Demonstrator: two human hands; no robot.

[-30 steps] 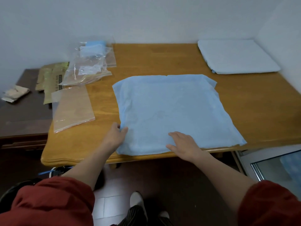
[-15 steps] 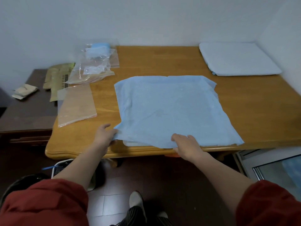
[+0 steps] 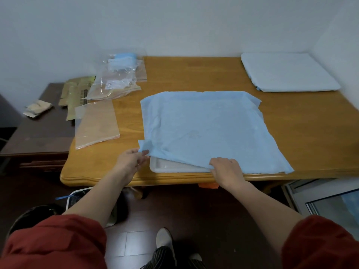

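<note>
A light blue cloth sheet (image 3: 204,125) lies spread over the middle of the wooden table (image 3: 194,74). Its near edge is lifted off a white flat tray-like pad (image 3: 171,166) that shows beneath it at the table's front edge. My left hand (image 3: 130,161) pinches the sheet's near left corner and holds it raised. My right hand (image 3: 225,169) grips the near edge of the sheet, fingers curled over it, to the right of the exposed white pad.
Clear plastic bags (image 3: 114,80) and a flat zip bag (image 3: 96,125) lie at the table's left. A folded pale blue pad (image 3: 287,71) sits at the back right corner. A dark side table (image 3: 37,136) with packets stands left. Walls close the back and right.
Both hands went from resting on the sheet's near edge to gripping it and lifting it. The white pad underneath has come into view.
</note>
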